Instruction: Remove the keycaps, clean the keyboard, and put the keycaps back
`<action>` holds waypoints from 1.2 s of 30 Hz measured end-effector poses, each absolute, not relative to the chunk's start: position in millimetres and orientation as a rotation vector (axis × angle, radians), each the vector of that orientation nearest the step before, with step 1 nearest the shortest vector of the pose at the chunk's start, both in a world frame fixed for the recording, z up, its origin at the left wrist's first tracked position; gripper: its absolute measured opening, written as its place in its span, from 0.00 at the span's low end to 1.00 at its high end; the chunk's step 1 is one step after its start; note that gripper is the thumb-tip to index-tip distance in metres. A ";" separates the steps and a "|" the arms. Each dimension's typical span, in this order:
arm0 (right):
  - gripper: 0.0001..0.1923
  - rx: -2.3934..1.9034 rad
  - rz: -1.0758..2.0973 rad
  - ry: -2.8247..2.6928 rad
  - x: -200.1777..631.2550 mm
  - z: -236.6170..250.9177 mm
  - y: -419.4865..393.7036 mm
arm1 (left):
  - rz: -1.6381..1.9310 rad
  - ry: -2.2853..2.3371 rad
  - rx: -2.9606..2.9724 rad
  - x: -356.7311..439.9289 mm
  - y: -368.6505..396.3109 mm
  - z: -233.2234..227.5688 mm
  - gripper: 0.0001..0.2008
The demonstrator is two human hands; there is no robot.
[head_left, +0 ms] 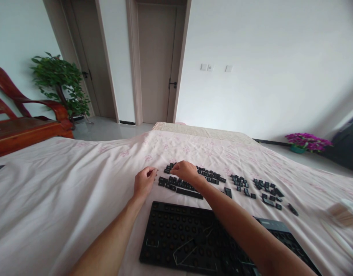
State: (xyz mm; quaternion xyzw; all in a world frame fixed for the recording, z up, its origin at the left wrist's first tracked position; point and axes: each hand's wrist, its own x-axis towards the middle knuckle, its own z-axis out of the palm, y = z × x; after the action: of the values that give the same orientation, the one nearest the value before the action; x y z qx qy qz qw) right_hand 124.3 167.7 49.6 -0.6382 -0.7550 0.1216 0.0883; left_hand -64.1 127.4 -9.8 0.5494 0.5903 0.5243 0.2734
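On the pink bedsheet [78, 180], the right hand [185, 171] rests fingers-down on rows of loose black keycaps [182, 184], touching them; whether it pinches one I cannot tell. At its nine o'clock, the left hand [144, 182] lies curled, fingers together, just beside the keycaps. At six o'clock sits the stripped keyboard [176, 234]. More keycaps [265, 189] lie scattered at three o'clock.

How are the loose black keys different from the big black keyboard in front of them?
The loose keys are many small separate pieces laid in rows on the pink sheet; the keyboard is one big flat board. The keyboard is bare, showing rows of round dots, with its keys off. The right hand rests on the loose keys; neither hand touches the keyboard. Both are black and lie on the sheet.
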 end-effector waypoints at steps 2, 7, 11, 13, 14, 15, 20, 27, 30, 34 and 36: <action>0.11 -1.886 0.363 -2.263 127.7 48.7 163.3 | 1.415 1.584 1.477 -64.0 127.2 -9.9 0.17; 0.09 -1.865 0.304 -2.302 126.6 43.0 158.7 | 1.413 1.582 1.479 -64.0 127.4 -9.7 0.17; 0.08 -1.865 0.277 -2.302 126.1 43.4 160.1 | 1.415 1.587 1.475 -63.8 128.3 -10.0 0.17; 0.09 -1.873 0.248 -2.284 126.7 45.1 161.9 | 1.415 1.589 1.472 -63.9 128.6 -10.2 0.17; 0.09 -1.878 0.230 -2.274 127.0 46.0 163.2 | 1.414 1.589 1.472 -64.0 128.7 -10.3 0.17; 0.10 -1.884 0.212 -2.265 127.1 46.5 164.7 | 1.413 1.589 1.472 -64.1 128.7 -10.3 0.17; 0.10 -1.903 0.159 -2.260 125.3 44.6 172.7 | 1.411 1.598 1.483 -64.6 128.5 -10.3 0.17; 0.09 -1.876 0.136 -2.276 127.1 41.1 174.0 | 1.408 1.597 1.491 -64.6 128.3 -11.2 0.16; 0.11 -1.862 0.130 -2.268 130.6 43.2 171.4 | 1.414 1.579 1.484 -64.7 128.4 -11.8 0.16; 0.13 -1.854 0.131 -2.221 137.3 48.7 167.7 | 1.421 1.567 1.474 -64.8 129.4 -13.2 0.16; 0.12 -1.870 0.173 -2.181 141.9 51.9 165.6 | 1.420 1.568 1.473 -65.0 129.9 -14.0 0.16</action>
State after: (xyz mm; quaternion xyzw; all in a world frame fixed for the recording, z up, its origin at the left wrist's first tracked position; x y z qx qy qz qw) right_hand 141.9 165.6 51.9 -0.6440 -0.7513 0.0597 0.1313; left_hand -65.0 129.9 -14.0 0.5487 0.5843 0.5292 0.2782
